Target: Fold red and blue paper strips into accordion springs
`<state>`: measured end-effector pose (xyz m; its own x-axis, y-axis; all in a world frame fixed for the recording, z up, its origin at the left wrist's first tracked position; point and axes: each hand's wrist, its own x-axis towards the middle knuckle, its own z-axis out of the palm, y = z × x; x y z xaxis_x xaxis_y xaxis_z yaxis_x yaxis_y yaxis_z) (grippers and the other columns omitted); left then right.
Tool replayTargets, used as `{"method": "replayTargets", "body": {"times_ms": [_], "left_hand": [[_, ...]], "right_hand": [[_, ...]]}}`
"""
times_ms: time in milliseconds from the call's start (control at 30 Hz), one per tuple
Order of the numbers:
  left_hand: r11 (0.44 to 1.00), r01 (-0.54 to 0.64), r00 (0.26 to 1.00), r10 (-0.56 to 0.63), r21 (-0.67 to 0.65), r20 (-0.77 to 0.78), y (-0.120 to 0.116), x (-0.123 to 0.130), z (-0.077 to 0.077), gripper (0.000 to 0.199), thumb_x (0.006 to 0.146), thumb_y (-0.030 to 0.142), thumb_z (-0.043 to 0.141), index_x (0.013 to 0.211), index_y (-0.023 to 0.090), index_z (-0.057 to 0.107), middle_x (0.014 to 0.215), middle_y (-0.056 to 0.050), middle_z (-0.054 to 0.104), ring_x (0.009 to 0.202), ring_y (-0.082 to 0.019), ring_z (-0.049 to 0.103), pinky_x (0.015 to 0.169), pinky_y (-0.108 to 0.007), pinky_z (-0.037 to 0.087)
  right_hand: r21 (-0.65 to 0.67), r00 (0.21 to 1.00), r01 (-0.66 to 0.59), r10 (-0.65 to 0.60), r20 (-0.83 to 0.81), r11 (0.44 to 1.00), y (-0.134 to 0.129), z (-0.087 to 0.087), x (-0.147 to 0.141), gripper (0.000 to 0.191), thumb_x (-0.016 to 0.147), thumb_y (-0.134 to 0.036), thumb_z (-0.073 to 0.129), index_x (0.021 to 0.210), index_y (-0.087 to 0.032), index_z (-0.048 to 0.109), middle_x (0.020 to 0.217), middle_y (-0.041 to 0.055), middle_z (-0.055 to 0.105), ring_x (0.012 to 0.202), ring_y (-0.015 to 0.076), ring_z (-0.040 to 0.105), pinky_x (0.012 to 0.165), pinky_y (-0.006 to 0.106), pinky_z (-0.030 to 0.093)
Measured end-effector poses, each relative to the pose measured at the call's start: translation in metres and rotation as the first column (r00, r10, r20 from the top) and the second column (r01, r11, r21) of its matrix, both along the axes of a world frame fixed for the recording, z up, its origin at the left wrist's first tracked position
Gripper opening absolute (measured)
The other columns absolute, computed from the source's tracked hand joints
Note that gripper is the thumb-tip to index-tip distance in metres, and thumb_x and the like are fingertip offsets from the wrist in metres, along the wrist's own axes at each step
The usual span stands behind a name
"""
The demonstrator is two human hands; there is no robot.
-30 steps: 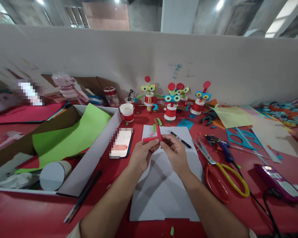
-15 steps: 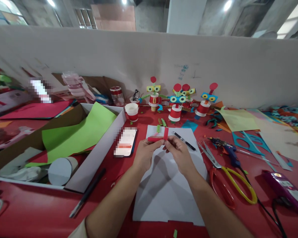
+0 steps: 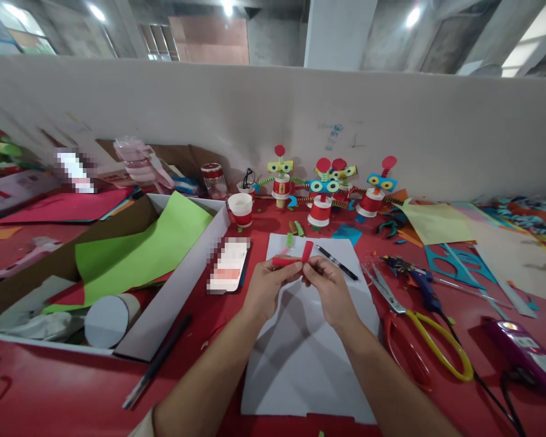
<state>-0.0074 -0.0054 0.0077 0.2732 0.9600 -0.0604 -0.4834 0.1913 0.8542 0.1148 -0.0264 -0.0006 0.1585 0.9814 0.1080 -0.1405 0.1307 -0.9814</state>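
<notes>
Above the white sheet (image 3: 300, 364), my two hands meet and pinch strips of red paper. My left hand (image 3: 268, 285) is closed on a red paper strip (image 3: 286, 261) that lies crosswise. My right hand (image 3: 330, 282) grips where a second red arm of paper (image 3: 307, 250) stands up from it; my fingers cover the join. Just behind my hands, a green folded paper spring (image 3: 290, 241) rests on the sheet's far edge. A black pen (image 3: 337, 262) lies right of my right hand. Left of my left hand is a phone (image 3: 230, 265).
Large scissors (image 3: 395, 297) and a glue gun (image 3: 414, 279) with its cord lie at right. A white box (image 3: 173, 291) holding green paper stands left. Several paper-cup robots (image 3: 320, 206) line the partition at the back, with a paper cup (image 3: 241, 209) beside them.
The upright red paper has tilted slightly to the right between my fingers. Both hands stay nearly in place, and the whole view has shifted a little.
</notes>
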Motion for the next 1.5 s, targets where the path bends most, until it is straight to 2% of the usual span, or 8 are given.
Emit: {"method": "replayTargets", "body": {"times_ms": [233,500,800,1067,1167,1233,1300,1500], "left_hand": [[1.0,-0.009,1.0,0.009,0.005,-0.009,0.001,-0.001,-0.002,0.009,0.066,0.023,0.077,0.069,0.016,0.074,0.065,0.0,0.065,0.066,-0.011,0.059,0.072,-0.026,0.048],[0.998,-0.041,0.999,0.041,-0.04,-0.021,0.0,0.002,-0.002,0.012,0.062,0.024,0.078,0.068,0.015,0.074,0.067,-0.002,0.066,0.067,-0.011,0.057,0.071,-0.026,0.046],[0.997,0.027,0.997,-0.032,-0.079,-0.066,0.005,-0.003,-0.003,0.011,0.061,0.023,0.077,0.061,0.015,0.07,0.058,0.0,0.059,0.059,-0.01,0.049,0.062,-0.025,0.039],[0.995,-0.012,0.996,0.003,-0.1,-0.084,0.0,-0.002,-0.003,0.017,0.063,0.032,0.079,0.066,0.017,0.071,0.066,0.0,0.062,0.067,-0.011,0.052,0.074,-0.028,0.04],[0.996,0.064,0.997,-0.066,-0.06,-0.038,-0.007,0.003,0.0,0.026,0.065,0.034,0.079,0.085,0.02,0.073,0.09,-0.004,0.069,0.092,-0.017,0.057,0.087,-0.031,0.039],[0.985,0.153,0.987,-0.156,-0.082,-0.027,-0.011,0.007,0.003,0.035,0.065,0.04,0.078,0.092,0.017,0.072,0.093,-0.007,0.069,0.097,-0.021,0.057,0.087,-0.033,0.039],[0.976,0.194,0.98,-0.197,-0.103,-0.024,-0.013,0.01,0.004,0.042,0.066,0.045,0.076,0.095,0.015,0.072,0.091,-0.009,0.069,0.092,-0.021,0.058,0.083,-0.032,0.041],[0.986,0.15,0.984,-0.156,-0.075,-0.081,-0.014,0.017,-0.001,0.043,0.069,0.052,0.071,0.087,0.013,0.072,0.074,-0.006,0.067,0.076,-0.018,0.058,0.071,-0.029,0.043]], "right_hand": [[-0.034,0.994,-0.098,0.097,-0.044,0.995,-0.001,0.006,0.001,0.019,0.074,-0.037,0.066,0.076,-0.019,0.061,0.069,-0.0019,0.054,0.063,0.0116,0.045,0.061,0.026,0.037],[-0.044,0.974,-0.13,0.136,0.182,0.991,0.002,0.006,0.006,0.025,0.081,-0.044,0.06,0.082,-0.019,0.062,0.074,-0.0005,0.058,0.068,0.0131,0.049,0.062,0.026,0.037],[-0.144,0.96,-0.279,0.271,-0.078,0.949,0.001,0.006,0.005,0.035,0.075,-0.05,0.065,0.067,-0.017,0.059,0.061,-0.002,0.052,0.055,0.0099,0.043,0.054,0.026,0.032],[-0.157,0.968,-0.187,0.156,-0.196,0.97,0.0,0.008,0.002,0.036,0.069,-0.048,0.07,0.06,-0.016,0.057,0.053,-0.0031,0.049,0.047,0.0072,0.036,0.047,0.025,0.022],[-0.147,0.965,-0.108,0.068,-0.252,0.983,-0.001,0.007,-0.003,0.036,0.067,-0.045,0.071,0.055,-0.017,0.052,0.049,-0.006,0.039,0.045,0.0059,0.028,0.045,0.024,0.015],[-0.139,0.961,-0.087,0.047,-0.272,0.986,-0.002,0.005,-0.009,0.036,0.067,-0.044,0.071,0.055,-0.018,0.05,0.05,-0.0069,0.035,0.046,0.0057,0.024,0.044,0.024,0.014],[-0.134,0.961,-0.086,0.047,-0.274,0.987,-0.003,0.002,-0.014,0.034,0.067,-0.044,0.07,0.057,-0.017,0.051,0.052,-0.0066,0.035,0.048,0.006,0.024,0.044,0.023,0.015],[-0.183,0.96,-0.08,0.026,-0.278,0.98,-0.004,-0.004,-0.018,0.03,0.064,-0.039,0.072,0.06,-0.017,0.052,0.057,-0.006,0.036,0.049,0.0056,0.023,0.043,0.021,0.017]]}}
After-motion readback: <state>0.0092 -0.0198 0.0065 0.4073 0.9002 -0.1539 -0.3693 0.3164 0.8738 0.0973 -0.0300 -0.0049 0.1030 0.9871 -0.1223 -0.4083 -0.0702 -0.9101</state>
